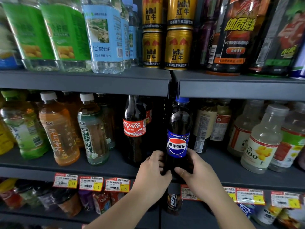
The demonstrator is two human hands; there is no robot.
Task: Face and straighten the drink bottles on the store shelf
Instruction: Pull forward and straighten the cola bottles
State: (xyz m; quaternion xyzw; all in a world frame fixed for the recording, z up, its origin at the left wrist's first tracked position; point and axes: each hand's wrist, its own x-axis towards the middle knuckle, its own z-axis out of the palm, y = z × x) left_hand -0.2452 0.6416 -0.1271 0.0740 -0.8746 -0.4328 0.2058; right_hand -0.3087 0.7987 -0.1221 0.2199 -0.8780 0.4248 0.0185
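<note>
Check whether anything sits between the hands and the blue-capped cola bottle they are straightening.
Nothing visible does. The left hand and right hand already wrap the base of the blue-capped cola bottle from both sides. The red-labelled cola bottle stands apart to its left.

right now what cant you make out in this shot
- Base of the Pepsi bottle, head view: covered by the left hand and right hand.
- Top-shelf green bottles: caps cut off by the top edge, far-left one blurred.
- Price tags: small print too small to read.
- Bottles behind the Coca-Cola bottle: dark and hidden by it.
</note>
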